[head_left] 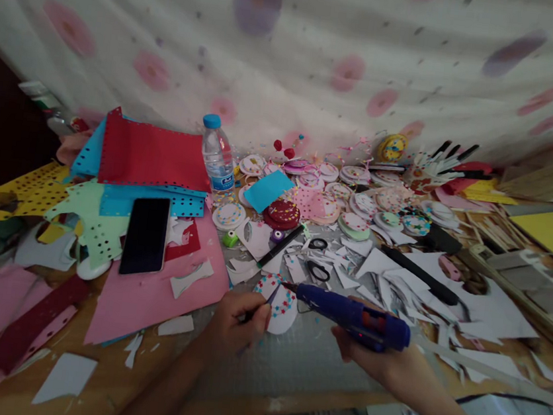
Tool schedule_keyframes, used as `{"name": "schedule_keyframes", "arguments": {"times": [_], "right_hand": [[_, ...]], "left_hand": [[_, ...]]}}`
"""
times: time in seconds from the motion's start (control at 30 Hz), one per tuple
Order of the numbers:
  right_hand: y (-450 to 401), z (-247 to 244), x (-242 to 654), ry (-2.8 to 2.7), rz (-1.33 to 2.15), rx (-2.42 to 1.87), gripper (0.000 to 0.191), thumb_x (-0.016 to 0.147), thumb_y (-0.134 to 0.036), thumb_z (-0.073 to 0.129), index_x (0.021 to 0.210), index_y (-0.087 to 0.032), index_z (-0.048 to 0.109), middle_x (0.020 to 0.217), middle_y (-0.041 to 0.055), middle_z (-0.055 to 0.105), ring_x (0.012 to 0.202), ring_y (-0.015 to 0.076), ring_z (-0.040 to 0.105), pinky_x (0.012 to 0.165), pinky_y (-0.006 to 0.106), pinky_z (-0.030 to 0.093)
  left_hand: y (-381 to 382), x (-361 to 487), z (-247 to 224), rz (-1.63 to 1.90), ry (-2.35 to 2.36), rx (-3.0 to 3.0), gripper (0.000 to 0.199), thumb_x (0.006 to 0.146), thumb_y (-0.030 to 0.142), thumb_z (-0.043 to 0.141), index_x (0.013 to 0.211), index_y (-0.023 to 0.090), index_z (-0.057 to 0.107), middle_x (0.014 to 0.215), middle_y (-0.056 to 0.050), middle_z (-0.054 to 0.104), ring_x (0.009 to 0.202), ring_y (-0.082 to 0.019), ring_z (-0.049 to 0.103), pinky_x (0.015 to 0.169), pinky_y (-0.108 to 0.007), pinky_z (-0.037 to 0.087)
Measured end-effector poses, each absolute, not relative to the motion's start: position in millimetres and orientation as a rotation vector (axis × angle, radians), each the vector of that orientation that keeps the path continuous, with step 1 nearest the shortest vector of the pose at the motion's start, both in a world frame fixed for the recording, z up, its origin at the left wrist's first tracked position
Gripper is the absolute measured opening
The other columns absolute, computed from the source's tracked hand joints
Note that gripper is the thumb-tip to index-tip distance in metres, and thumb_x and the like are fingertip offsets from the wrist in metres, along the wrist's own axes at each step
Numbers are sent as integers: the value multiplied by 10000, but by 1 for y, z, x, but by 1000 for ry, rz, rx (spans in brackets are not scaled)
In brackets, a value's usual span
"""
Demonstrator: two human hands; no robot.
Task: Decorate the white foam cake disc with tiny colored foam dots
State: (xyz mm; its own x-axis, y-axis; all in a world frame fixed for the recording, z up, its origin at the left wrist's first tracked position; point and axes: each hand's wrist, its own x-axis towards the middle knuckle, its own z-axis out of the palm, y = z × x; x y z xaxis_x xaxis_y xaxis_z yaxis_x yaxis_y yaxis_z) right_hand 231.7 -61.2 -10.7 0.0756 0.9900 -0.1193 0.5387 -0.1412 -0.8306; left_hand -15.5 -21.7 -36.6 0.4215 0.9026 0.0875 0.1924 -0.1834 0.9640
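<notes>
My right hand [369, 358] is wrapped round a blue glue gun [344, 312], its nozzle pointing left over a white paper piece [281, 323] dotted with red and blue stars. Pinched in my left hand [238, 320] is a thin, pointed tool [273, 294], its tip close to the nozzle at the upper part of the starred paper. That paper lies on a grey mat [308, 364]. Whether the nozzle touches the paper or the tool is too small to tell.
A phone [145, 236] rests on coloured sheets at the left, near a water bottle [218, 157]. Black scissors [318, 271], a pen [281, 246] and paper scraps lie beyond my hands. Decorated discs [282, 213] line the back; a marker cup [423, 174] stands right.
</notes>
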Motion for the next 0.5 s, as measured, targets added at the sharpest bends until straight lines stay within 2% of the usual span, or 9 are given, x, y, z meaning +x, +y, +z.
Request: {"name": "schedule_keyframes", "arguments": {"times": [0.3, 0.5], "right_hand": [[-61, -9, 230, -1514, 928, -1770, 248, 690, -434, 684, 846, -241, 698, 601, 8, 629, 605, 213, 638, 525, 300, 504], [-59, -5, 229, -1535, 947, -1775, 237, 701, -442, 666, 820, -239, 694, 557, -12, 606, 549, 187, 611, 518, 289, 499]], "left_hand": [[-22, -15, -38, 857, 997, 1653, 337, 877, 240, 428, 549, 176, 472, 391, 66, 416, 298, -58, 440, 353, -156, 296], [-22, -16, -39, 855, 992, 1660, 340, 876, 246, 428, 544, 177, 461, 407, 59, 428, 316, -62, 455, 361, -161, 291]]}}
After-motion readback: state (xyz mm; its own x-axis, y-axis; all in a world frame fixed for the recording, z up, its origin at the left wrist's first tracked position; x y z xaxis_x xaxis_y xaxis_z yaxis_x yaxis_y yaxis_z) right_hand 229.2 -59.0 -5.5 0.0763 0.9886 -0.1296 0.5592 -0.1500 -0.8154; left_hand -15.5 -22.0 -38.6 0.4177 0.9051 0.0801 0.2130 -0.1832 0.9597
